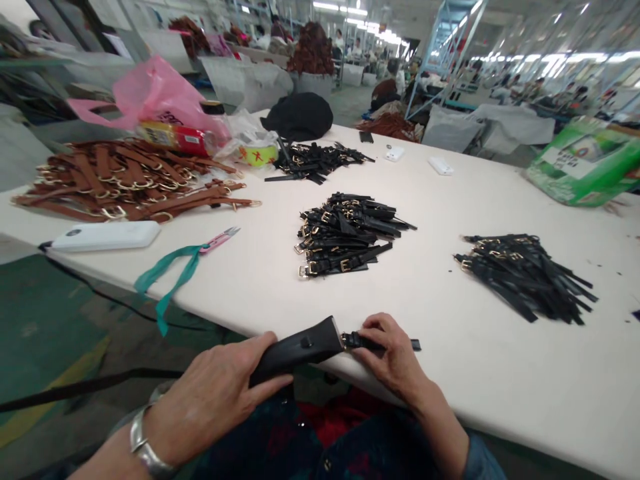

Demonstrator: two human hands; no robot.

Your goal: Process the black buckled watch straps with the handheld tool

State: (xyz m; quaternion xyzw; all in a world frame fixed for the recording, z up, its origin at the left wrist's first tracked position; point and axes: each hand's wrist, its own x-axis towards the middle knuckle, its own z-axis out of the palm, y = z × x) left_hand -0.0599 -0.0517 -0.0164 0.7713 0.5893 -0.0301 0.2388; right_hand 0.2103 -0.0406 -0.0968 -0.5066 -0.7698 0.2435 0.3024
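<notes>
My left hand (215, 383) is wrapped round a black, smooth object (300, 347) with a small raised bump and a wider, flat-cut end; its exact kind is unclear. That end points at a short black buckle strap (354, 340) at the table's front edge. With thumb and fingers, my right hand (390, 350) pinches this strap, whose gold-coloured buckle lies close to the black object; whether they touch is hard to tell. The strap's tail sticks out to the right of my fingers. Beyond my hands lies a pile of black buckle straps (345, 233).
More black straps lie at right (530, 273) and farther back (320, 160). Brown straps (115, 177) are heaped at left, near a white power bank (107, 236) and pink thread snips (220, 240) with green ribbon. A green package (585, 163) stands at right, a black cap (300, 115) behind.
</notes>
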